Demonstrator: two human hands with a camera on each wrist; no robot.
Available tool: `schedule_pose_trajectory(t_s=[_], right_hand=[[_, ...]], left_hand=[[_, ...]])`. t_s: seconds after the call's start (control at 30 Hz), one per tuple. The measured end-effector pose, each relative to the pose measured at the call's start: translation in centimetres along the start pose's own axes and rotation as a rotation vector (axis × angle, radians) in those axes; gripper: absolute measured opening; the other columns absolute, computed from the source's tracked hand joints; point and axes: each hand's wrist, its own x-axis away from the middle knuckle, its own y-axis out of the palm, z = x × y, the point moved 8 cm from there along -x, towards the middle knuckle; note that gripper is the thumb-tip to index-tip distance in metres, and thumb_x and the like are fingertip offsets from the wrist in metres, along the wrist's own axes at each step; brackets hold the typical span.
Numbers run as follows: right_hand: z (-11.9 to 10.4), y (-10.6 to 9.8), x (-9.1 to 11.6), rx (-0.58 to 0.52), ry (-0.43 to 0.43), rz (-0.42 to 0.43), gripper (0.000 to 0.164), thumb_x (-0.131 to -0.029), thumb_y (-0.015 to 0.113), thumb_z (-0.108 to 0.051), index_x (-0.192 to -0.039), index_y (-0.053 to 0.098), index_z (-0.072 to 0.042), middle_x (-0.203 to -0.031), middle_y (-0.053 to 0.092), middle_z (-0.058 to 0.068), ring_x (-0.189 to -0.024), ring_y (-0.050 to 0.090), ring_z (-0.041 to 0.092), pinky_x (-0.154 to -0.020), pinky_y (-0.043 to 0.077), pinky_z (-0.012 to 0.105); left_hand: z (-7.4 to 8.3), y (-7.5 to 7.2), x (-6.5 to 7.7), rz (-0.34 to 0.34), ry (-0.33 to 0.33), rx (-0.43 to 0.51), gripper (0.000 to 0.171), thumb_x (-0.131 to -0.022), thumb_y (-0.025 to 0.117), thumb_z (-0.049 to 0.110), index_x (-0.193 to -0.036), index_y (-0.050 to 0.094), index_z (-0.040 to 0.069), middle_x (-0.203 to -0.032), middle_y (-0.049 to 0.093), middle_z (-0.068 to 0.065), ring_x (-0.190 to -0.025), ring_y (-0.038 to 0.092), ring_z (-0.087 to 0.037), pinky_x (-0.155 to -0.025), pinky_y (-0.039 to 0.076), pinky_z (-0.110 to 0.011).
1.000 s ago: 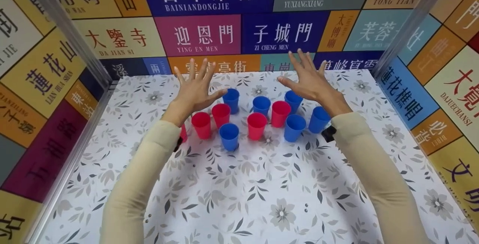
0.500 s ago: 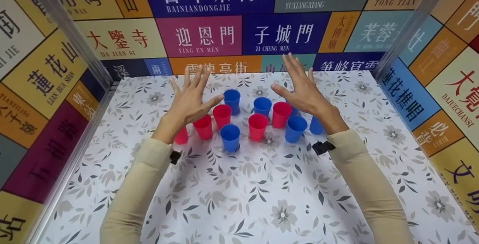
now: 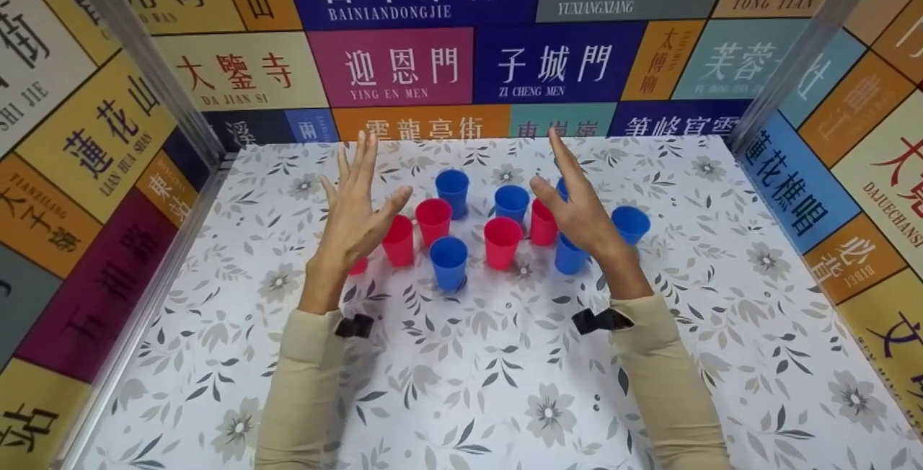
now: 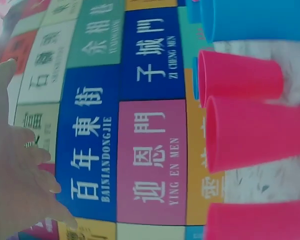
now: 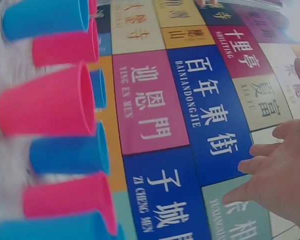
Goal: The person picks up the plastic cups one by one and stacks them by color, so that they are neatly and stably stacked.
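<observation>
My left hand (image 3: 355,218) hovers with straight, spread fingers over the left side of a group of upright plastic cups, holding nothing. Nearest it are a red cup (image 3: 399,245) and another red cup (image 3: 433,218). On the other side, my right hand (image 3: 583,214) is raised with straight fingers, partly covering a blue cup (image 3: 570,257) and a red cup (image 3: 542,226). Between the hands stand a front blue cup (image 3: 448,264), a red cup (image 3: 502,245) and a blue cup (image 3: 511,202). In the wrist views, the left hand (image 4: 20,160) and right hand (image 5: 275,175) appear apart from the cups.
A white tablecloth with grey flowers (image 3: 548,409) covers the table. Panels with Chinese lettering (image 3: 393,66) rise behind it and on both sides. Another blue cup (image 3: 452,192) is at the back, and one blue cup (image 3: 631,223) stands at the far right.
Both hands have drawn back toward the body, and the palms have turned more toward each other. The cups stand where they were.
</observation>
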Motion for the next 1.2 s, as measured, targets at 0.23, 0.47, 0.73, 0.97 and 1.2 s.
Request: schedule_pose_trajectory(t_s=[0.23, 0.47, 0.73, 0.97, 1.2], right_hand=[[2.2, 0.8, 1.0, -0.361, -0.024, 0.076, 0.069, -0.104, 0.047, -0.026, -0.162, 0.011, -0.021, -0.169, 0.017, -0.002, -0.157, 0.018, 0.017, -0.127, 0.022, 0.044], [4.1, 1.8, 1.1, -0.461, -0.029, 0.093, 0.067, -0.100, 0.056, -0.017, -0.159, 0.025, -0.013, -0.162, 0.035, 0.008, -0.151, 0.032, 0.027, -0.120, 0.036, 0.046], [5.7, 3.5, 1.6, -0.445, 0.018, 0.096, 0.069, -0.093, 0.063, -0.006, -0.155, 0.032, -0.007, -0.156, 0.040, 0.016, -0.148, 0.037, 0.031, -0.123, 0.027, 0.052], [6.3, 5.5, 2.0, -0.423, 0.030, 0.059, 0.076, -0.088, 0.069, -0.001, -0.155, 0.032, -0.003, -0.155, 0.041, 0.020, -0.147, 0.038, 0.034, -0.121, 0.031, 0.055], [6.9, 6.7, 1.7, -0.362, 0.049, 0.060, 0.080, -0.085, 0.076, -0.001, -0.153, 0.035, -0.003, -0.156, 0.041, 0.021, -0.146, 0.038, 0.034, -0.120, 0.032, 0.055]], left_hand=[[-4.7, -1.3, 2.2, 0.204, -0.086, 0.251, 0.087, -0.093, 0.050, 0.064, -0.162, 0.015, 0.024, -0.170, 0.012, -0.001, -0.158, -0.005, -0.030, -0.123, -0.011, -0.062], [-8.7, -0.7, 3.7, 0.257, -0.150, 0.428, 0.068, -0.099, 0.053, 0.041, -0.159, 0.027, 0.024, -0.166, 0.027, 0.000, -0.157, 0.018, -0.021, -0.128, 0.013, -0.053], [-11.5, 1.1, 5.0, 0.187, -0.233, 0.484, 0.069, -0.099, 0.056, 0.043, -0.159, 0.027, 0.026, -0.166, 0.027, 0.004, -0.156, 0.019, -0.018, -0.127, 0.017, -0.052], [-13.6, 2.1, 5.8, 0.110, -0.275, 0.558, 0.071, -0.096, 0.064, 0.035, -0.158, 0.030, 0.020, -0.162, 0.035, -0.005, -0.153, 0.028, -0.022, -0.124, 0.027, -0.050], [-14.5, 2.0, 6.2, 0.076, -0.267, 0.605, 0.074, -0.094, 0.068, 0.026, -0.158, 0.031, 0.021, -0.160, 0.038, -0.008, -0.152, 0.030, -0.024, -0.123, 0.029, -0.049]])
